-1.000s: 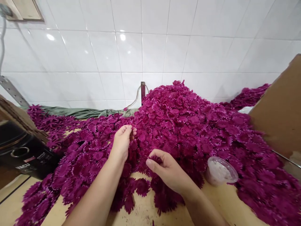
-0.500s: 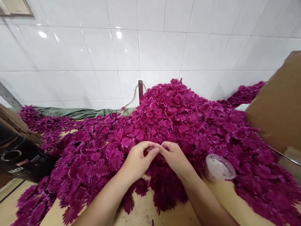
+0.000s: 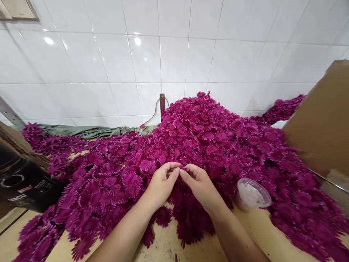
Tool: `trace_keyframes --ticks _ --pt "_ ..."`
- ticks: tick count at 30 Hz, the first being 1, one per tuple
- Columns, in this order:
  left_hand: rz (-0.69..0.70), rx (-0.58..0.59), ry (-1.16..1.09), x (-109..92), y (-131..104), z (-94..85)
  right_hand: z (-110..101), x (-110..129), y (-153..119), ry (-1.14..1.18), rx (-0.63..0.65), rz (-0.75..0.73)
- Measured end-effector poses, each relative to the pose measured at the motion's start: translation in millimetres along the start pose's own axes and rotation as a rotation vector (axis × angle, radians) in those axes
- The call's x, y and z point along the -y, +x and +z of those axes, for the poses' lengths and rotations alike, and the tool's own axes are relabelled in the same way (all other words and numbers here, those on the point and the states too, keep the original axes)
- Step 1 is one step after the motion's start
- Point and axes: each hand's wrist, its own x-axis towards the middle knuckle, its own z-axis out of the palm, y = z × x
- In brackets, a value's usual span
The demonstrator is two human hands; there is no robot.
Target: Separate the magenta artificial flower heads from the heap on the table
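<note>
At the left we see a black box (image 3: 29, 187) with white letters beside rough cardboard (image 3: 20, 145), at the right a tall brown carton (image 3: 313, 123), and behind them a green cloth (image 3: 84, 131) lying along the white tiled wall (image 3: 106, 58).

With 12 o'clock at the wall, the table (image 3: 163, 242) was a pale yellow-brown. A big hill of purple flowers (image 3: 201, 127) sat at 12 o'clock, and more flowers spread down to 8 and 4 o'clock. Purple star shapes (image 3: 58, 143) lay at 10 o'clock. A round, see-through tub (image 3: 252, 194) with something white in it stood near 4 o'clock, with flowers just beside it. At 6 o'clock, some bare top showed, with tiny dark bits on it.
</note>
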Motion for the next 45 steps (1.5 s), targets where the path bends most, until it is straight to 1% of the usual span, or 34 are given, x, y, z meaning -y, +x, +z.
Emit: trace_keyframes --ticks 3,5,8,10,12,13,16,18,19,20,21,23,25,27,28,29,30,31,32,33,34,35,37,38,39,40,41,42,45 --pt "-0.172 0.160 -0.133 0 -5 -2.5 -1 -2 0 -0.149 -0.085 -0.007" --pt "-0.247 0.225 -0.197 -1 -7 -4.5 -2 -2 0 -0.225 -0.130 -0.006" --pt "-0.284 0.217 -0.275 0 -9 -5.0 -3 1 0 -0.244 -0.125 -0.006" --pt "-0.269 0.195 -0.307 2 -8 -3.2 -2 2 0 -0.208 -0.106 -0.001" --pt "-0.208 0.160 -0.286 3 -7 -1.0 -2 4 0 -0.148 -0.082 -0.002" --pt "-0.156 0.127 -0.245 3 -7 -0.3 -1 4 0 -0.120 -0.072 -0.005" --pt "0.085 -0.008 -0.035 -1 -7 -1.6 0 5 -1 -0.076 -0.065 -0.015" --pt "0.236 -0.018 0.114 -5 -9 -4.2 0 6 -3 -0.073 -0.050 -0.018" --pt "0.269 -0.002 0.164 -6 -10 -5.2 0 6 -3 -0.079 -0.042 -0.018" --pt "0.264 0.009 0.189 -7 -11 -5.6 1 7 -3 -0.096 -0.039 -0.017" --pt "0.229 0.004 0.190 -8 -11 -5.0 1 7 -3 -0.126 -0.045 -0.020" --pt "0.127 -0.062 0.134 -6 -11 -1.2 3 7 -3 -0.231 -0.081 -0.053" --pt "0.057 -0.119 0.046 -2 -8 3.4 6 8 -5 -0.374 -0.133 -0.131" --pt "0.023 -0.185 -0.068 3 0 3.8 13 11 -11 -0.504 -0.174 -0.240" --pt "0.011 -0.239 -0.128 5 5 1.0 17 14 -16 -0.546 -0.163 -0.301" --pt "0.000 -0.304 -0.187 6 10 -3.8 21 18 -21 -0.572 -0.123 -0.371" --pt "-0.007 -0.375 -0.230 6 16 -10.3 24 22 -27 -0.582 -0.062 -0.446" --pt "-0.008 -0.423 -0.253 5 20 -17.6 25 26 -31 -0.580 0.012 -0.515" --pt "-0.007 -0.447 -0.273 3 23 -24.8 24 30 -32 -0.574 0.078 -0.567" --pt "0.002 -0.456 -0.289 0 23 -30.9 20 32 -31 -0.562 0.098 -0.588" --pt "0.007 -0.440 -0.303 -4 22 -34.9 13 32 -26 -0.564 0.060 -0.521" --pt "-0.008 -0.392 -0.319 -7 19 -36.4 5 30 -19 -0.568 -0.024 -0.406" --pt "-0.099 -0.257 -0.363 -12 10 -32.6 -14 23 0 -0.574 -0.205 -0.197" --pt "-0.163 -0.195 -0.394 -12 6 -28.3 -22 18 9 -0.603 -0.303 -0.141" --pt "-0.228 -0.147 -0.430 -12 2 -23.4 -27 13 15 -0.632 -0.382 -0.127" --pt "-0.282 -0.119 -0.465 -10 -1 -18.5 -29 10 18 -0.644 -0.415 -0.146" --pt "-0.320 -0.100 -0.498 -7 -3 -14.1 -28 8 18 -0.644 -0.416 -0.175" --pt "-0.347 -0.083 -0.522 -4 -5 -10.6 -24 7 15 -0.627 -0.376 -0.202" --pt "-0.380 -0.023 -0.529 3 -11 -5.1 -6 9 4 -0.558 -0.154 -0.202"
